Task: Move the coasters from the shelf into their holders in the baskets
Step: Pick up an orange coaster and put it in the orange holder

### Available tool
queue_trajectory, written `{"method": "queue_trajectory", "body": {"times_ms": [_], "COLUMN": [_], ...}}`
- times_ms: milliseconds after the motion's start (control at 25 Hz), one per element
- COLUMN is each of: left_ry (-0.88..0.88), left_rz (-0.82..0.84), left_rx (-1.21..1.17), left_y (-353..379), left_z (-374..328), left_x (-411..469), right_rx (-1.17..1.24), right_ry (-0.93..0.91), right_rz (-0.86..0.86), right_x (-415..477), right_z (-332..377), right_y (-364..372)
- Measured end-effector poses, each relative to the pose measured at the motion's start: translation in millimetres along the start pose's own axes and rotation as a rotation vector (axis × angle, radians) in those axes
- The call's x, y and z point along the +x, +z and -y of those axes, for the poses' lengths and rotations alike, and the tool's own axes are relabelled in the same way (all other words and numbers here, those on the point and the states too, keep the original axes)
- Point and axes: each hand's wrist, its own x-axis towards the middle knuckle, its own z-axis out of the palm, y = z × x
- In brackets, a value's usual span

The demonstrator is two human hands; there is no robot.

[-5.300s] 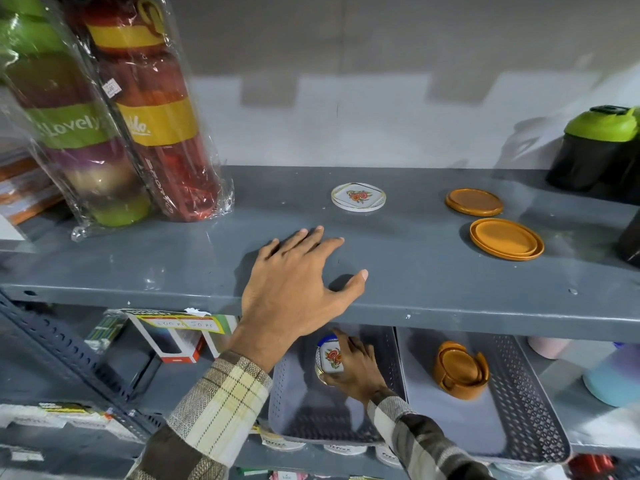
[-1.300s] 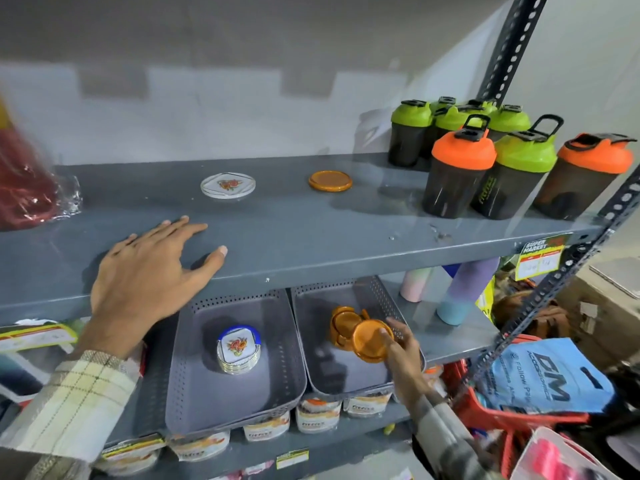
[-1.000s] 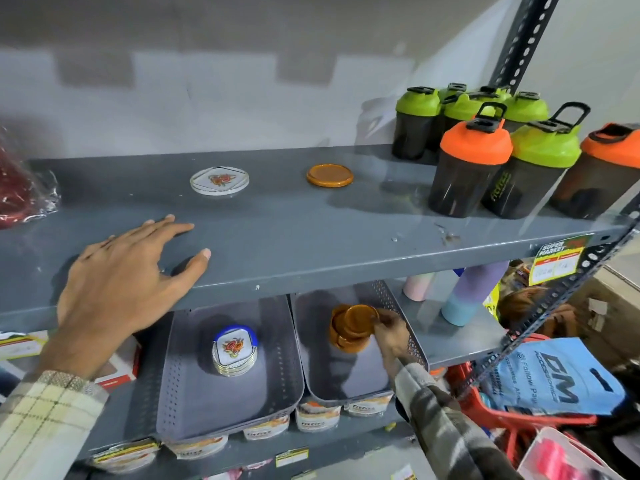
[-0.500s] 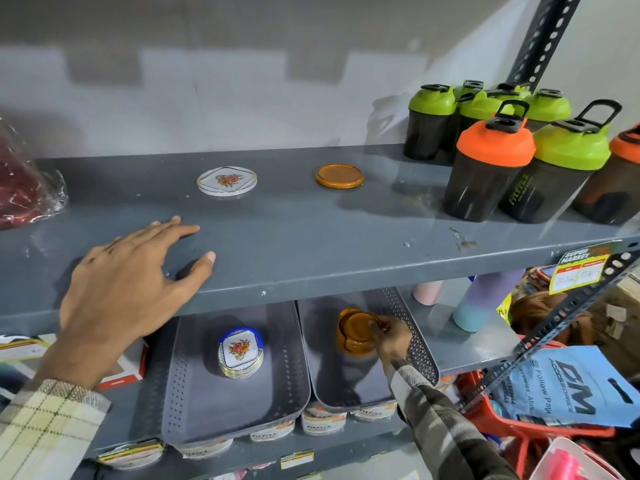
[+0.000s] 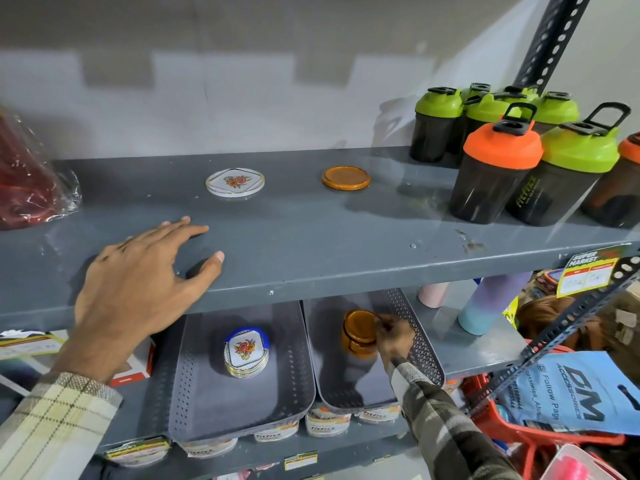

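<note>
Right hand (image 5: 393, 336) pinches a round amber plastic coaster (image 5: 359, 323) into the amber holder (image 5: 358, 342) beside its fingers; left hand (image 5: 138, 289), open, rests flat on the grey metal shelf (image 5: 311, 244). Risk — misaligned, the coaster could tip out.

At your upper right stand dark shaker bottles (image 5: 498, 168), some with green lids, others orange. A red item in clear wrap (image 5: 31, 181) sits at far left. Below, pastel bottles (image 5: 491, 306) stand beside a price tag (image 5: 588, 271). A blue bag (image 5: 581, 393) lies over a red basket (image 5: 512, 431) at lower right.
</note>
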Motion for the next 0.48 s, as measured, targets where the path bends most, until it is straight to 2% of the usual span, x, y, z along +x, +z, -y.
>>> {"method": "queue_trajectory", "body": {"times_ms": [480], "left_ry": [-0.007], "left_rz": [0.007], "left_rx": [0.008], "left_y": [0.3], "left_z": [0.5], "left_x": [0.7], "right_rx": [-0.064], "right_ry": [-0.039], "right_rz": [0.004], "right_x": [0.9], "right_z": [-9.4], "right_y": [4.5]}}
